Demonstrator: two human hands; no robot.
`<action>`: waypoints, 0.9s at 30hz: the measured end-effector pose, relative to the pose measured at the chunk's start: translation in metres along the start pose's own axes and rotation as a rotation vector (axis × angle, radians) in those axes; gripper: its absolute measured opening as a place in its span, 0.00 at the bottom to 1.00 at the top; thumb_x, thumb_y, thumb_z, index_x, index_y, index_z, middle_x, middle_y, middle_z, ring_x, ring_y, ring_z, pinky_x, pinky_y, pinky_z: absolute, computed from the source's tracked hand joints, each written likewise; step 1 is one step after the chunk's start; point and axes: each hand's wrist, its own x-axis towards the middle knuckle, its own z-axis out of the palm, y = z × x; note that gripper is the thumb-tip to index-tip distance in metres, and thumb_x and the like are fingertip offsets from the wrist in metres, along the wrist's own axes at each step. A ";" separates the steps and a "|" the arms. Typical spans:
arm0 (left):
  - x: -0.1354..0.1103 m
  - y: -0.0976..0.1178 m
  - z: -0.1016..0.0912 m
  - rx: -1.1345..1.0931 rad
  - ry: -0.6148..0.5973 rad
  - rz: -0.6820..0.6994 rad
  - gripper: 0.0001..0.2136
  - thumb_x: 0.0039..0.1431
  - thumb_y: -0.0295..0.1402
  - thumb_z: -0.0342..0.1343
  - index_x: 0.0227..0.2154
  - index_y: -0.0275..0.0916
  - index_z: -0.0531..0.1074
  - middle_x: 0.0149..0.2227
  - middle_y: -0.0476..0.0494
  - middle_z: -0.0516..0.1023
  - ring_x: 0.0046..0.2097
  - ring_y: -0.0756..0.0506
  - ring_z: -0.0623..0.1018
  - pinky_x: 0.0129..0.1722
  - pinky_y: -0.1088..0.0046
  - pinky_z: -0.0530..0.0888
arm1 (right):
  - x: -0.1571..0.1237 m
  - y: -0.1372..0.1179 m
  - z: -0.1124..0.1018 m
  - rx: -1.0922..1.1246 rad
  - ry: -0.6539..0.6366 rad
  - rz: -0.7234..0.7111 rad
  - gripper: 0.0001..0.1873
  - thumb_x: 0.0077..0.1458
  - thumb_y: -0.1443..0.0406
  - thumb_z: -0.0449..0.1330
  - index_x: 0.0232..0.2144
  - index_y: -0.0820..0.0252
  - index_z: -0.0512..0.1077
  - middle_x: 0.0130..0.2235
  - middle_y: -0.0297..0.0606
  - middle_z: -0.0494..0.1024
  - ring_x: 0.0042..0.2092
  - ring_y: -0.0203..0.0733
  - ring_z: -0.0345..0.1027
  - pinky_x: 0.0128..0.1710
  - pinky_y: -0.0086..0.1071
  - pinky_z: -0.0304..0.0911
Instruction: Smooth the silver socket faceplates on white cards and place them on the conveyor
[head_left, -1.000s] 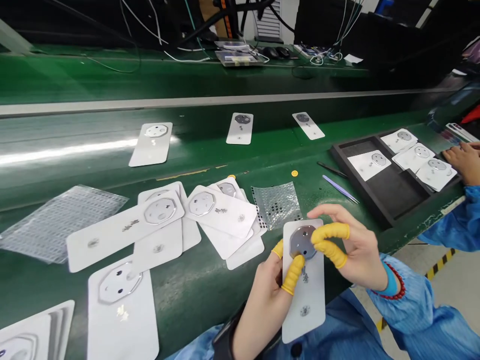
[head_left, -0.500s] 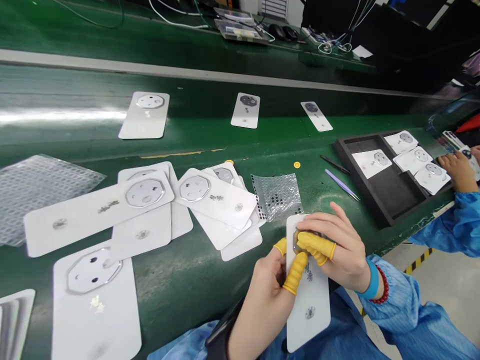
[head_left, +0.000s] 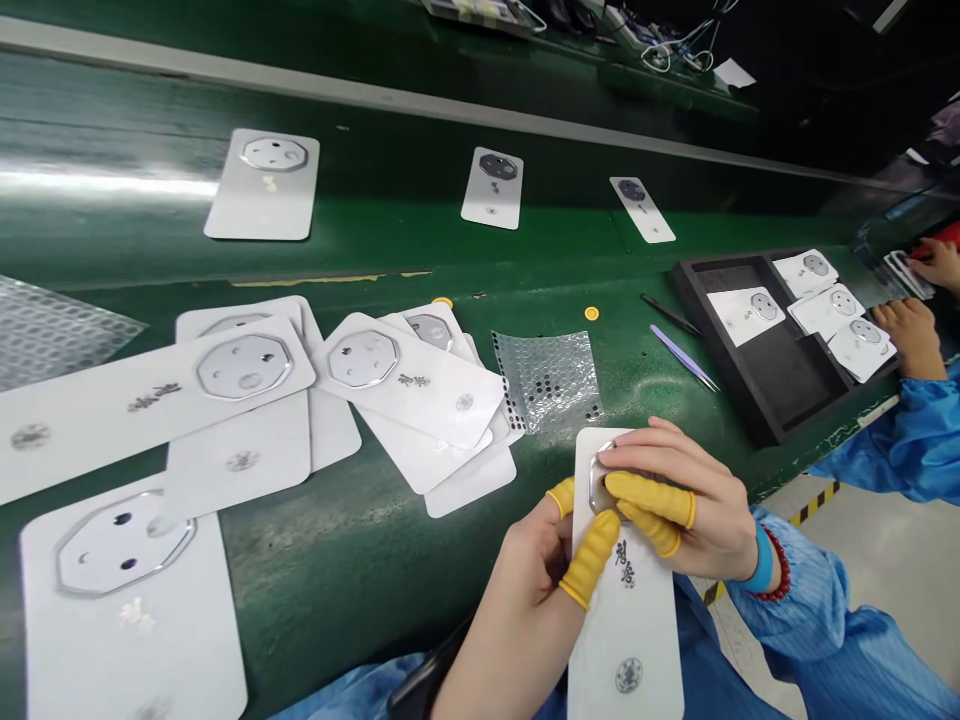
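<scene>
White panel (head_left: 634, 622), five o'clock from the clear dotted sheet (head_left: 556, 372): left hand (head_left: 523, 585) pinches its nine-o'clock edge; right hand (head_left: 705, 508) touches its ring (head_left: 594, 490), grip unclear. Probably light, stiff, slick, scratch-prone; I'd hold its long edges.

Brightly lit across the green counter (head_left: 360, 590), streaked with white glare at ten o'clock, sunk in deep shadow at two o'clock; fairly crisp around the right hand (head_left: 686, 490), visibly stretched toward eight o'clock.
</scene>
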 end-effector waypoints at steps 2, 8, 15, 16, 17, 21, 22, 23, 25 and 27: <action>0.000 0.000 -0.001 0.026 0.023 -0.004 0.13 0.43 0.39 0.68 0.25 0.38 0.72 0.20 0.51 0.72 0.21 0.53 0.65 0.18 0.80 0.63 | -0.003 0.001 -0.003 -0.044 -0.074 -0.023 0.12 0.60 0.68 0.55 0.45 0.60 0.72 0.46 0.46 0.78 0.51 0.45 0.71 0.56 0.47 0.62; -0.002 -0.012 -0.005 0.154 0.005 0.037 0.11 0.49 0.39 0.63 0.25 0.39 0.68 0.22 0.49 0.72 0.24 0.50 0.67 0.20 0.77 0.66 | -0.003 -0.004 -0.010 -0.275 -0.191 -0.150 0.15 0.63 0.69 0.47 0.45 0.65 0.72 0.48 0.49 0.78 0.54 0.47 0.69 0.55 0.47 0.65; -0.004 -0.010 -0.008 0.194 0.079 0.056 0.12 0.45 0.37 0.66 0.22 0.40 0.67 0.19 0.51 0.70 0.23 0.49 0.70 0.22 0.75 0.70 | -0.004 0.003 -0.008 -0.094 -0.215 -0.160 0.17 0.63 0.70 0.45 0.49 0.68 0.69 0.52 0.52 0.74 0.57 0.49 0.65 0.53 0.46 0.66; -0.005 -0.007 -0.008 0.168 0.043 0.037 0.11 0.46 0.38 0.66 0.24 0.40 0.70 0.20 0.50 0.72 0.22 0.49 0.70 0.22 0.76 0.70 | -0.006 0.004 -0.006 -0.014 -0.165 -0.136 0.17 0.63 0.69 0.47 0.50 0.67 0.68 0.53 0.52 0.73 0.57 0.49 0.65 0.54 0.46 0.66; -0.005 -0.004 -0.008 0.143 0.007 0.014 0.12 0.47 0.40 0.66 0.28 0.40 0.72 0.22 0.49 0.75 0.22 0.49 0.71 0.22 0.76 0.71 | -0.008 0.004 -0.004 0.062 -0.104 -0.080 0.17 0.64 0.67 0.48 0.52 0.64 0.67 0.54 0.51 0.72 0.56 0.48 0.65 0.54 0.46 0.65; 0.003 -0.011 -0.010 0.060 0.123 0.036 0.20 0.48 0.44 0.66 0.42 0.40 0.73 0.31 0.44 0.83 0.27 0.43 0.80 0.28 0.70 0.77 | -0.019 -0.003 0.012 0.396 0.065 0.389 0.27 0.62 0.59 0.56 0.61 0.56 0.57 0.49 0.46 0.74 0.48 0.43 0.72 0.50 0.42 0.69; 0.009 -0.016 -0.012 0.066 0.185 0.080 0.22 0.48 0.45 0.65 0.44 0.40 0.72 0.32 0.44 0.84 0.30 0.42 0.82 0.30 0.68 0.78 | -0.019 -0.002 0.016 0.524 0.037 0.490 0.31 0.61 0.56 0.56 0.62 0.57 0.54 0.44 0.43 0.77 0.41 0.40 0.75 0.43 0.37 0.73; 0.015 -0.021 -0.014 0.099 0.220 0.125 0.22 0.50 0.46 0.64 0.45 0.41 0.72 0.33 0.44 0.84 0.32 0.41 0.83 0.31 0.68 0.79 | -0.017 0.003 0.018 0.638 0.002 0.560 0.33 0.61 0.54 0.57 0.63 0.57 0.52 0.39 0.40 0.78 0.36 0.38 0.75 0.35 0.32 0.73; 0.030 -0.031 -0.020 0.201 0.231 0.232 0.19 0.54 0.47 0.59 0.44 0.40 0.72 0.35 0.41 0.84 0.37 0.40 0.83 0.35 0.68 0.79 | -0.010 0.024 0.008 0.685 0.042 0.669 0.36 0.57 0.51 0.59 0.61 0.59 0.54 0.32 0.35 0.78 0.29 0.36 0.74 0.25 0.27 0.70; 0.043 -0.036 -0.029 0.326 0.220 0.357 0.19 0.59 0.47 0.54 0.46 0.39 0.70 0.41 0.38 0.83 0.41 0.40 0.83 0.38 0.68 0.79 | -0.002 0.058 -0.021 0.471 0.303 0.796 0.36 0.50 0.51 0.65 0.56 0.60 0.62 0.32 0.35 0.78 0.30 0.37 0.74 0.28 0.28 0.71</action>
